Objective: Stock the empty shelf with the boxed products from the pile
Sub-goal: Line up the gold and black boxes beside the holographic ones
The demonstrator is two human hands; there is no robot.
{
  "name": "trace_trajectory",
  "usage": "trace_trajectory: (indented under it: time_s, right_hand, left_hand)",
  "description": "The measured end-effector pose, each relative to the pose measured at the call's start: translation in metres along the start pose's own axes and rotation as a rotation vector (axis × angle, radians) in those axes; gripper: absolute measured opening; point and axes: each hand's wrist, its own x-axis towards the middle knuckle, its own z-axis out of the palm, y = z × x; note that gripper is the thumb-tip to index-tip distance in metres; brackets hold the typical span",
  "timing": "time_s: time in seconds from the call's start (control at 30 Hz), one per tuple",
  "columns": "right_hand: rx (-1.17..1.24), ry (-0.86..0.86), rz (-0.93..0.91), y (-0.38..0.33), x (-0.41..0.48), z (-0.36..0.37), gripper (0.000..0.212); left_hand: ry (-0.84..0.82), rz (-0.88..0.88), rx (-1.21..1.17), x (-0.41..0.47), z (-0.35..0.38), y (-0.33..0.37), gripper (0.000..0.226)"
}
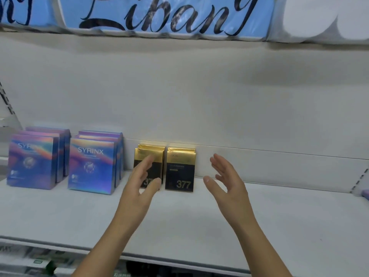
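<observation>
Two rows of black-and-gold "377" boxes stand upright at the back of the white shelf (279,212): the left row (154,158) and the right row (180,170). My left hand (139,186) hovers in front of the left row, fingers straight, partly hiding its front box. My right hand (225,180) is held up to the right of the right row, palm facing left, fingers spread and holding nothing. Neither hand grips a box. Further left stand two rows of blue-purple SYRINX boxes, one (92,166) nearer the middle and one (34,160) at the far left.
The shelf's right half is bare white surface up to a slotted upright (359,180). Overhead, a shelf carries blue packs with black script (159,15) and white round-patterned packs (319,19). Below the shelf's front edge, blurred products (40,260) show on a lower level.
</observation>
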Motion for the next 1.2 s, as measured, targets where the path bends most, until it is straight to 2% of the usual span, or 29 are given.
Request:
trace_trajectory:
  time_s: [0.13, 0.33, 0.43, 0.8, 1.0, 1.2]
  right_hand:
    - [0.017, -0.039, -0.042, -0.005, -0.023, -0.022, 0.063]
    - [0.054, -0.005, -0.029, -0.006, -0.070, -0.052, 0.057]
    - [0.045, 0.067, -0.020, -0.013, -0.096, -0.066, 0.058]
    - [-0.020, 0.358, 0.110, -0.049, -0.235, -0.092, 0.058]
    - [-0.076, 0.601, 0.136, -0.070, -0.334, -0.174, 0.058]
    - [-0.086, 0.716, 0.169, -0.068, -0.421, -0.269, 0.057]
  left_hand:
    - [-0.038, 0.017, 0.013, -0.032, 0.022, 0.022, 0.071]
    - [-0.109, 0.028, -0.008, -0.067, 0.044, 0.036, 0.063]
    - [-0.175, 0.068, -0.037, -0.077, 0.052, 0.049, 0.068]
    - [-0.520, 0.141, -0.254, -0.155, 0.095, 0.079, 0.063]
    - [-0.788, 0.175, -0.415, -0.234, 0.171, 0.134, 0.065]
    - [-0.914, 0.203, -0.478, -0.323, 0.267, 0.183, 0.070]
